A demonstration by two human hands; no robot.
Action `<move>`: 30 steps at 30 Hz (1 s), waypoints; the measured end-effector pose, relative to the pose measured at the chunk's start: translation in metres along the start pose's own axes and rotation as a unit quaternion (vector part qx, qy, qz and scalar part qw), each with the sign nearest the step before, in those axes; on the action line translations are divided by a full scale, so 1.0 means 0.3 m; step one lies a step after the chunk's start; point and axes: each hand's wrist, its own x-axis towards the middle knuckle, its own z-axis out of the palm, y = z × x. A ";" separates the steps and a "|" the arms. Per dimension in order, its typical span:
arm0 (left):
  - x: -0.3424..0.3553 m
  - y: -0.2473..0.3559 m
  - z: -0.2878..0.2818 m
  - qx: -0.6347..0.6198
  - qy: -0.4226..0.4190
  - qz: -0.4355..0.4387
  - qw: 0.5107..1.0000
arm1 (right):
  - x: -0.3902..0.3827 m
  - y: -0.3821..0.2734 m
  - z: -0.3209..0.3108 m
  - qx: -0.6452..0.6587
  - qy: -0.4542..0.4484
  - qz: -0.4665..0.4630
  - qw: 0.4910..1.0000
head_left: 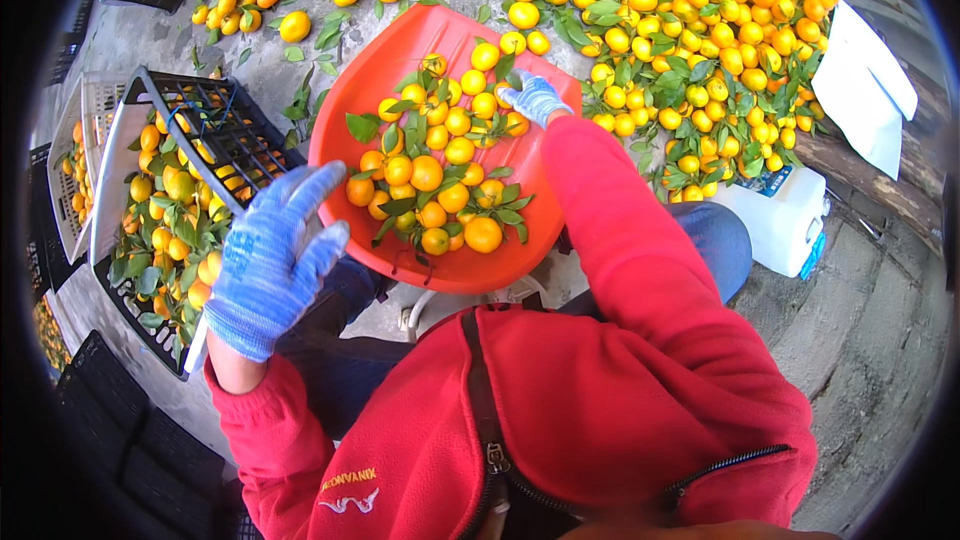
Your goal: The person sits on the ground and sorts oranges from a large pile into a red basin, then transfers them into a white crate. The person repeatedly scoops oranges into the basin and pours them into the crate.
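A red plastic scoop-shaped tray (335, 130) lies before my knees, holding many mandarins (427, 173), some with stems and green leaves attached. My left hand (272, 258), in a blue and white knit glove, hovers by the tray's left rim. Its fingers are spread with nothing in them. Inside the tray's right side, my right hand (538, 98), gloved alike, reaches toward the mandarins at the far right. Its fingers are stretched out beside the fruit, and the thumb is hard to make out.
A black plastic crate (150, 325) full of leafy mandarins stands at my left, with a black mesh basket (215, 120) tilted over it. Loose mandarins (735, 50) heap across the far floor and right. A white jug (775, 215) and white sheet (865, 90) lie rightward, near a log (870, 175).
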 end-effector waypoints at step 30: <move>0.229 -0.014 0.200 -0.368 0.082 -0.269 0.886 | -0.300 -0.508 -0.181 0.548 -0.313 -0.352 0.691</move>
